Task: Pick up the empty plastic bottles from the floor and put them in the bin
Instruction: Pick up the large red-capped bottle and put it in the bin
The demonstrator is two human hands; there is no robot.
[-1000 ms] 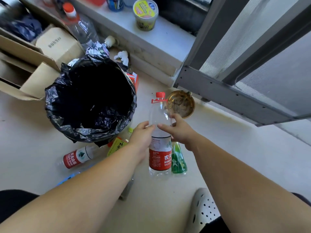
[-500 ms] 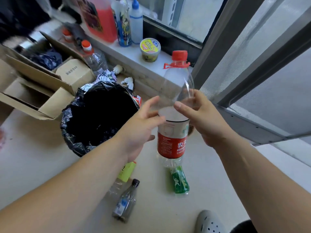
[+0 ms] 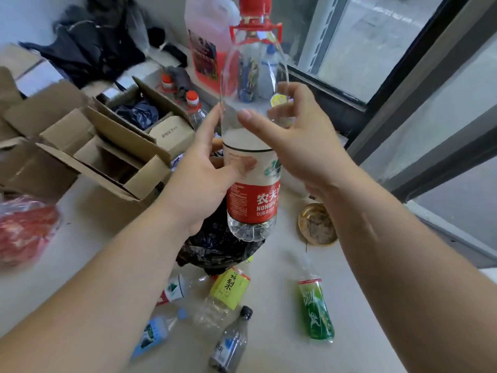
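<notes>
Bottle (image 3: pixel 251 146) gripped in left hand (image 3: pixel 204 179): red label reads "农夫" and "NONGFU", with a smaller line of Chinese characters beneath. Yellow-label bottle (image 3: pixel 228 288) on floor below the hand: "梨" legible among vertical characters. Other labels too blurred to read.

— What did the person have on the arms?
— Nothing; both forearms were bare to the frame's edge, with no sleeve showing.
— And the hands?
— The left hand (image 3: pixel 204 181) and the right hand (image 3: pixel 298 146) were bare too, the nails cut short.
</notes>
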